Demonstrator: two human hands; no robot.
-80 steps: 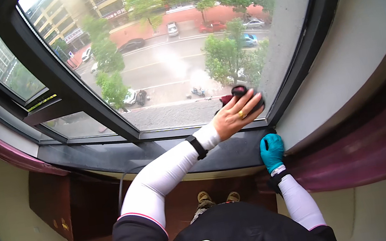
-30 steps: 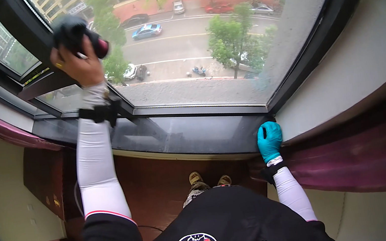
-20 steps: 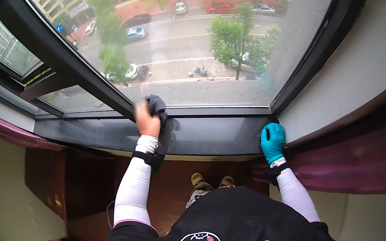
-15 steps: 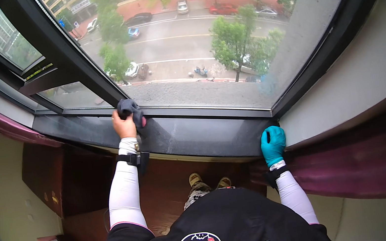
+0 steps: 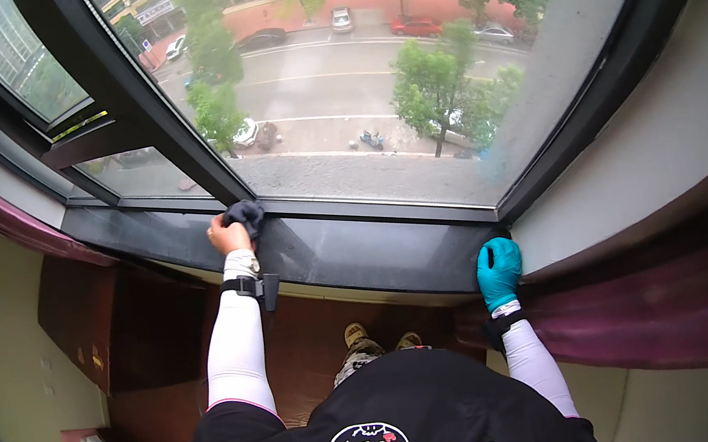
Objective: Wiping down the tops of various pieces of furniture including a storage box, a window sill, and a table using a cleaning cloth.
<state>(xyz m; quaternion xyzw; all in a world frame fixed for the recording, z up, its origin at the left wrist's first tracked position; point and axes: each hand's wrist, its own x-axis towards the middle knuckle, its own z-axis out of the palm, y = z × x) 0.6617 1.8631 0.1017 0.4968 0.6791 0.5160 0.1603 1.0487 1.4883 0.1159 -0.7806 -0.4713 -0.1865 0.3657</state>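
Observation:
A bunched dark grey cloth [image 5: 247, 218] is pressed against the foot of the window frame, where it meets the dark sill. My bare left hand [image 5: 229, 234] is closed on it, partly covering it. At the right end of the black windowsill [image 5: 359, 252] rests my right hand [image 5: 500, 270] in a teal rubber glove. Its fingers are curled into a loose fist, with a dark gap by the thumb and nothing visible inside.
Beyond the large window pane [image 5: 312, 126] lie a street, trees and cars far below. A smaller window section [image 5: 146, 174] stands at the left. Purple curtains [image 5: 632, 307] hang right, and a brown wooden cabinet [image 5: 114, 330] stands below the sill at left.
My left hand has moved slightly down with the cloth, from the frame's lower edge toward the sill. My right hand stays at the sill's right end. The view has shifted slightly.

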